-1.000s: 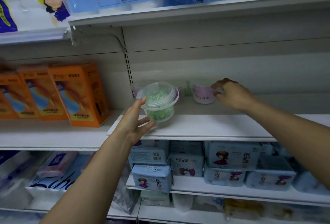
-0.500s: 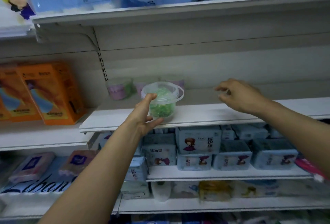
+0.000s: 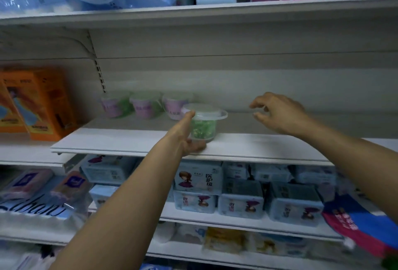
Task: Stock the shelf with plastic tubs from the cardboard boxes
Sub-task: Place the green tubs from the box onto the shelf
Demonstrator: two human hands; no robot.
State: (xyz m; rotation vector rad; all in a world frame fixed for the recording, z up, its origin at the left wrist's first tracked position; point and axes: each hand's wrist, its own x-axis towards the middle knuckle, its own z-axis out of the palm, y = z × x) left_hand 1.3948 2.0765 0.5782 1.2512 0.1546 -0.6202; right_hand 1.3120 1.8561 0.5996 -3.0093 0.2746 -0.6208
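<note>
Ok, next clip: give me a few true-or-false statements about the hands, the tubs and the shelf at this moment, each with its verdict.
1. The left hand grips a clear tub with a lid on and green contents. True.
2. The right hand holds a second tub. False: it holds nothing and hovers over the shelf, to the right of the clear tub, with loosely curled fingers.
3. Three pink-labelled tubs stand in a row at the back of the shelf. True.
4. The orange boxes stand to the right of the pink-labelled tubs. False: they stand to the left, on the neighbouring shelf section.
</note>
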